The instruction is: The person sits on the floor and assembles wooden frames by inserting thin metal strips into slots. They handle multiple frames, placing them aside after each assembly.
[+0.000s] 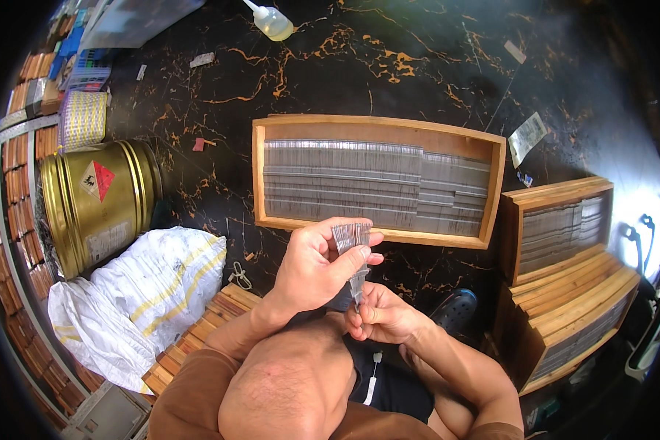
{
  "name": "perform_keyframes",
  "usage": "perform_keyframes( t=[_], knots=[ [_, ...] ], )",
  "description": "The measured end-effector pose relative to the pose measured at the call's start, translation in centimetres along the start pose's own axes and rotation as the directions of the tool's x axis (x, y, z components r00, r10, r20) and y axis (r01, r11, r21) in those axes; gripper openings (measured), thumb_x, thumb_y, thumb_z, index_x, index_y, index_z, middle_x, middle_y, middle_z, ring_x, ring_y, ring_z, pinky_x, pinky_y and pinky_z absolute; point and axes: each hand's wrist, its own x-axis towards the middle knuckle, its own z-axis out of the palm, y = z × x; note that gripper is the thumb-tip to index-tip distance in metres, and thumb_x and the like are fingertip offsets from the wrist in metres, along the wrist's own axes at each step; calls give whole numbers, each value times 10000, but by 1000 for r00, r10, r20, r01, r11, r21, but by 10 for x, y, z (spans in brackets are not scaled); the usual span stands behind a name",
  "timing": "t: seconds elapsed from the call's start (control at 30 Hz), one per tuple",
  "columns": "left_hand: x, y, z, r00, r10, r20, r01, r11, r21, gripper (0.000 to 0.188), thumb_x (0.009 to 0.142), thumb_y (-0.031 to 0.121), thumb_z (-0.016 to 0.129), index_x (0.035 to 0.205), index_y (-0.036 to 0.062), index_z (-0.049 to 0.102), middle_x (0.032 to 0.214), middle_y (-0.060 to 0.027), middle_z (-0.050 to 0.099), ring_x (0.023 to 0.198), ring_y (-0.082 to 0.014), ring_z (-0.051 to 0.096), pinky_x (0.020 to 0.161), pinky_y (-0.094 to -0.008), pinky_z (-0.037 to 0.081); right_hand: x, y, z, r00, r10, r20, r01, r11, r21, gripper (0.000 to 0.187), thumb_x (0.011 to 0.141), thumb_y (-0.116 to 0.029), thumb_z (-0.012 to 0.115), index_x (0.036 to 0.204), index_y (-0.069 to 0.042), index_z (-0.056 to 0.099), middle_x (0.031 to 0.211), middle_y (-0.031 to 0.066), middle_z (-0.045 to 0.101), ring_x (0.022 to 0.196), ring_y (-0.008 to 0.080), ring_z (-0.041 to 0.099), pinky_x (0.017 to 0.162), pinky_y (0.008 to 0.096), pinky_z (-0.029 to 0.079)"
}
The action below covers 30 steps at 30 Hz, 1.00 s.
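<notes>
A wooden tray [258, 172] lies on the floor [389, 81], packed with thin grey metal strips [341, 183] standing close together in long rows. To the tray's right, a smaller wooden box [512, 235] also holds grey strips, with stacked wooden frames [565, 297] on the tray's near right. Left of the tray are a gold drum [99, 202] and, nearer the person, a white sack [147, 293], their contents hidden. Beyond the tray, a bottle [275, 26] contains pale yellow liquid.

A small bundle of strips [353, 242] is just on the near side of the tray. The left hand [312, 264] grips its upper part, thumb across the front; the right hand [385, 314] pinches its lower tip. Its long axis runs toward the tray, the fanned, wider end pointing that way.
</notes>
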Motion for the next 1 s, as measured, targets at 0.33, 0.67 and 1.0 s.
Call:
perform_keyframes(
  t=[0.33,0.67,1.0],
  knots=[
    [0,6,-1,997,-75,9,75,997,-1,402,993,12,594,1373,-101,534,1216,-221,713,1029,-255,742,883,-343,620,1,10,1,999,-11,45,5,992,129,231,980,-236,727,1066,-102,561,927,55,703,835,182,676,721,289,539],
    [-2,16,-5,981,-152,119,162,984,-75,456,1003,15,558,1439,-98,489,1257,-247,694,1039,-282,739,902,-365,608,-7,28,34,996,-77,-45,85,974,212,141,1029,-169,654,1098,-83,566,984,87,714,852,195,677,736,283,539],
    [-12,25,-8,959,-237,153,251,965,-81,496,1005,16,552,1480,-82,447,1305,-256,668,1081,-308,725,920,-394,608,-10,32,38,998,-60,-17,62,971,232,162,1031,-182,653,1127,-86,563,976,85,702,856,180,656,740,277,521]
  ],
)
